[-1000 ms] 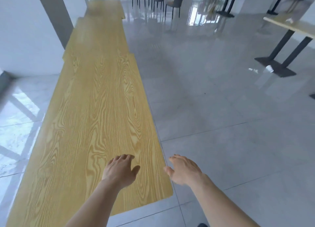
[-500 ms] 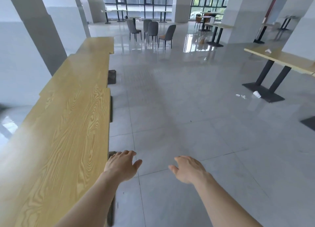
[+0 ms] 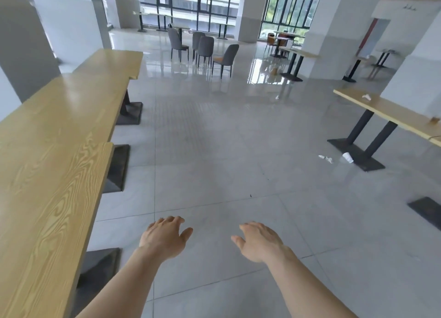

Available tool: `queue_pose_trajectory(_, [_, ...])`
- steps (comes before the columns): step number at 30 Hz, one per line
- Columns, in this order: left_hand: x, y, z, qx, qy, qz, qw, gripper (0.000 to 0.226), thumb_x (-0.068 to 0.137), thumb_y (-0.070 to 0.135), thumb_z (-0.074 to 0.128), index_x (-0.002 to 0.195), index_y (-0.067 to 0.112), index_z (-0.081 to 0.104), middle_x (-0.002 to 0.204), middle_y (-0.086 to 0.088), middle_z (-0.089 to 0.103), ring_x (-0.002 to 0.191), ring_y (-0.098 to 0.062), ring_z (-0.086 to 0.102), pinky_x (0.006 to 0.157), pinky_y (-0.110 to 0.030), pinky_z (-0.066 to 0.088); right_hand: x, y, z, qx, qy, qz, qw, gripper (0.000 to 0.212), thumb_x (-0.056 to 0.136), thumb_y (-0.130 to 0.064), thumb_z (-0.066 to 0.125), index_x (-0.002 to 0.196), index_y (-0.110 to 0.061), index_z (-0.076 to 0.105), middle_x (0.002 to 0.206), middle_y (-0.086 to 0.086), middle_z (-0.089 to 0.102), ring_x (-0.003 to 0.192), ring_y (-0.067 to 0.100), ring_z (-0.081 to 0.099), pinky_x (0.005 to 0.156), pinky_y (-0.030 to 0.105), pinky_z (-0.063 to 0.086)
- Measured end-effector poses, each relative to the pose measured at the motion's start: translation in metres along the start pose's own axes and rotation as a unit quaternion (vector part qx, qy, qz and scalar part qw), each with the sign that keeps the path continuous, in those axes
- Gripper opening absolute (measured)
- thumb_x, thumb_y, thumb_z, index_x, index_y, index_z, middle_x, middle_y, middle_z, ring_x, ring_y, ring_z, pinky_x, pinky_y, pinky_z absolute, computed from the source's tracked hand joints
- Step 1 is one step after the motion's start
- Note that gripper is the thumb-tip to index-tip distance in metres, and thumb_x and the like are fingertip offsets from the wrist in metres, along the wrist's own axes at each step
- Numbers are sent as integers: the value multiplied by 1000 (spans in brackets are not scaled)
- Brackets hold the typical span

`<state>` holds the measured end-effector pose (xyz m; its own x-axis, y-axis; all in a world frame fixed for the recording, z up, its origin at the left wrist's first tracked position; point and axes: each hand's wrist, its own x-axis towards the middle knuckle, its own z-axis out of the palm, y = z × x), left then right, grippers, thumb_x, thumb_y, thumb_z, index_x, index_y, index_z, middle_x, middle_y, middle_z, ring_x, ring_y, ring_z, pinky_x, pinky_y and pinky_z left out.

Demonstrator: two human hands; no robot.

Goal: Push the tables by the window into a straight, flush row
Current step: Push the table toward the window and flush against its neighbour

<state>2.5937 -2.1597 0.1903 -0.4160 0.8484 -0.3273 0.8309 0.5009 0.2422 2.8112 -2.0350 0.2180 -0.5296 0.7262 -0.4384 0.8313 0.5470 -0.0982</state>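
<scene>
- Hovering over bare floor, my left hand [image 3: 164, 239] and right hand [image 3: 259, 241] held nothing, fingers loosely spread.
- Left of my fingers ran the tables [image 3: 47, 174], edges stepped, not flush.
- Between pushes, I judged; next, palms against an offset edge.

No readable text, label, brand, number or sign shows anywhere here.
</scene>
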Motion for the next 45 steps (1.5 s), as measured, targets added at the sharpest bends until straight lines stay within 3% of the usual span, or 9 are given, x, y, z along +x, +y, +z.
queue_pose_trajectory(18, [316,1,-133,-23,50,-84,995,59,102,61,30,152,30,39,154,7,46,141,-20,41,117,-37,30,346,4,-188,-8,11,-98,995,64,104,-54,38,152,-12,42,157,7,44,146,27,39,118,39,33])
queue_pose_trajectory(24, [405,-14,-189,-64,84,-161,981,57,104,57,31,153,30,39,158,4,43,145,-22,38,121,-42,29,479,-13,-259,-42,-16,-154,987,59,105,-52,36,145,-11,49,154,9,48,143,30,42,115,41,36])
queue_pose_trajectory(28, [433,-46,-212,-98,121,-227,961,56,103,57,31,151,31,41,156,6,45,144,-21,40,121,-42,30,554,-58,-286,-84,-36,-211,973,58,105,-52,34,145,-13,49,154,9,47,143,30,43,115,41,37])
queue_pose_trajectory(35, [425,-144,-207,-150,161,-373,901,55,104,58,27,152,33,38,159,8,42,146,-20,38,118,-42,32,629,-204,-265,-162,-72,-346,921,58,104,-52,36,144,-12,51,151,10,51,140,31,46,115,43,37])
queue_pose_trajectory(42, [391,-263,-159,-210,219,-526,794,58,102,59,27,153,33,35,156,7,44,144,-21,37,116,-40,30,648,-374,-215,-224,-102,-459,854,57,106,-52,33,140,-11,52,146,11,52,136,32,46,111,43,37])
queue_pose_trajectory(45, [380,-296,-138,-214,239,-575,753,58,103,57,29,154,30,34,160,5,39,148,-21,31,121,-39,24,647,-436,-190,-229,-124,-515,817,58,107,-49,33,149,-10,43,158,10,40,149,28,30,119,41,24])
